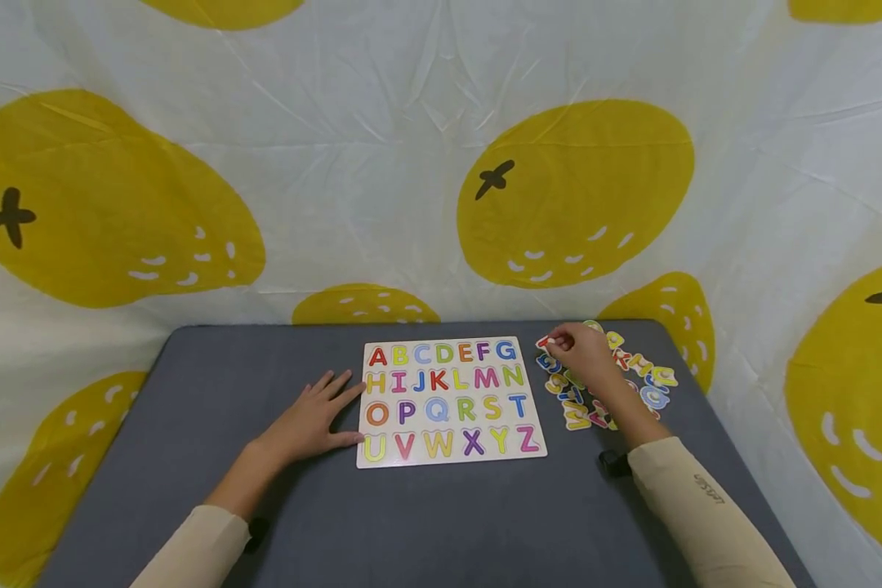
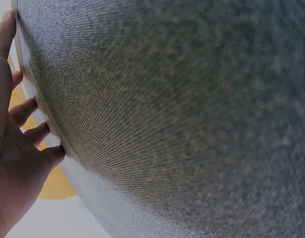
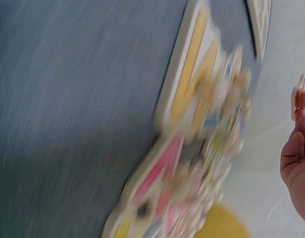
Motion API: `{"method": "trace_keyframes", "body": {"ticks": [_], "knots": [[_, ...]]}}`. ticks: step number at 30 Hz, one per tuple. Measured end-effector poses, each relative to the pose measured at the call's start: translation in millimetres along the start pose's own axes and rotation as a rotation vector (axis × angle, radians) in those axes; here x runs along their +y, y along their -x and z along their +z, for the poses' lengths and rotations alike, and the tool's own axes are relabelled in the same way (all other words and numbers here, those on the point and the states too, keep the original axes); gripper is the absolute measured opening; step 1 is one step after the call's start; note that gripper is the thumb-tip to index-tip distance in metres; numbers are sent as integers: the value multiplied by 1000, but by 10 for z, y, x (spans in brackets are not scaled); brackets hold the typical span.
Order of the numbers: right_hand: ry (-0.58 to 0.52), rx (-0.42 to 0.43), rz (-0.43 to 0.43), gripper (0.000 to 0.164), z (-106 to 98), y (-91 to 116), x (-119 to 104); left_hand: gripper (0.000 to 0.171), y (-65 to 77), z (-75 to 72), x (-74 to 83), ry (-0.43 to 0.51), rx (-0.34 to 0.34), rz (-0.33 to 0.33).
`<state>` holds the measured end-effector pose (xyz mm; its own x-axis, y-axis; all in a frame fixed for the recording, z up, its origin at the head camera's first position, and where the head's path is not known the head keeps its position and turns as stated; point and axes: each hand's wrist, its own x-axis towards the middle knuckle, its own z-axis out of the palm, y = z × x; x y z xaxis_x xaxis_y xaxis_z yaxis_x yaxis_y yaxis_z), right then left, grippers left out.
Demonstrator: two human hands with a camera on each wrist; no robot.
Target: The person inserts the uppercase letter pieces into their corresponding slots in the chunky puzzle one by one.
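Currently the right hand [image 1: 584, 355] pinches a small red-and-white letter piece [image 1: 544, 343] between its fingertips, at the far left side of the heap of loose letter pieces [image 1: 639, 365] on the right of the bench [image 1: 301, 523]. Which letter it is cannot be told, because the fingers cover part of it. In the right wrist view the piece shows thin and stands on edge in the grip, away from the blurred pieces on the cloth.

The left hand [image 1: 312, 420] grips nothing: its fingers are spread, with the thumb and forefinger at the left edge of the alphabet board [image 1: 456, 424]. The board lies flat in the middle of the bench, its rows running from A at the far left to Z at the near right.

To do this step well, I would pinch the piece lightly by its rim, so that the printed face can be read and turned upright without a second grasp. Lifting it straight up, rather than dragging it left, should spare the neighbours, since several overlap and could be pulled along or flipped. The left hand is well placed to steady the board; light pressure at the edge seems enough, as a hard push could slide it toward the heap. A thin piece like this may twist in the fingertips, so a slow wrist looks wise.
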<state>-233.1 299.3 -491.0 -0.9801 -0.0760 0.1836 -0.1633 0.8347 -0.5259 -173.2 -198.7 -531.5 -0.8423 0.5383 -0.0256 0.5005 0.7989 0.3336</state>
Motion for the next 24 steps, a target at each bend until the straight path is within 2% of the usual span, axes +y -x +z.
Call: {"method": "trace_keyframes", "body": {"ticks": [8,15,24], "knots": [[-88,-89,-65,13,374,-115,-526,90,12,11,18,3,13,0],[-162,-142,-156,10,712,-293,-1032,89,54,-12,27,0,42,-6],[-237,-240,-194,9,1067,-504,-1400,90,29,6,22,-11,35,1]]}}
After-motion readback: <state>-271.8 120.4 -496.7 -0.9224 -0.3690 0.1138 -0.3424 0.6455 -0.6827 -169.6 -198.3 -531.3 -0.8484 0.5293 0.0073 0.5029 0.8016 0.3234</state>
